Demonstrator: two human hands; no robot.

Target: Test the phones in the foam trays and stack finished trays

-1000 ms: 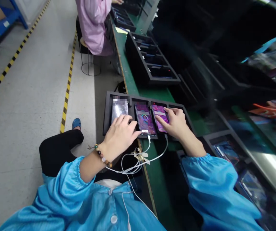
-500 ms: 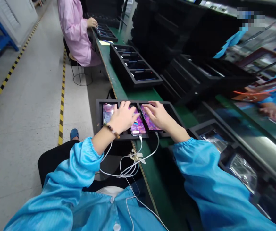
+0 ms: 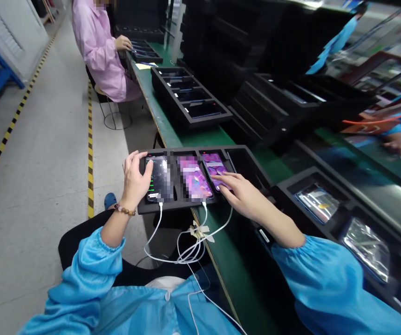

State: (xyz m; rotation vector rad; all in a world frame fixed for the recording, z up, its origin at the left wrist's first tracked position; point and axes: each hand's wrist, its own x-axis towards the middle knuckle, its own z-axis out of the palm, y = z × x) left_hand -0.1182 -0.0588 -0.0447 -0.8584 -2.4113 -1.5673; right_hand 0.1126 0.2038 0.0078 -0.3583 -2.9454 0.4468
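At black tray (image 3: pixel 247 163) | hands (image 3: pixel 135 180) (image 3: pixel 241 193) unclenched, left's hold unclear | middle phone (image 3: pixel 196 179) pixelated, right phone (image 3: pixel 214 168) partly covered

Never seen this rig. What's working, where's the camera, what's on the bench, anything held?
No machine, just one person's bare left hand and right hand, seen from a camera worn on the head, looking forward and down. A black tray overhangs the edge of the green bench, holding three phones: left phone, dark-screened; middle phone and right phone, both purple-screened. White cables reach the left and middle ones; a third's end is hidden by the right hand, which lies over the right phone's lower part. The left hand sits at the left phone's outer edge. Neither seems to lift anything.
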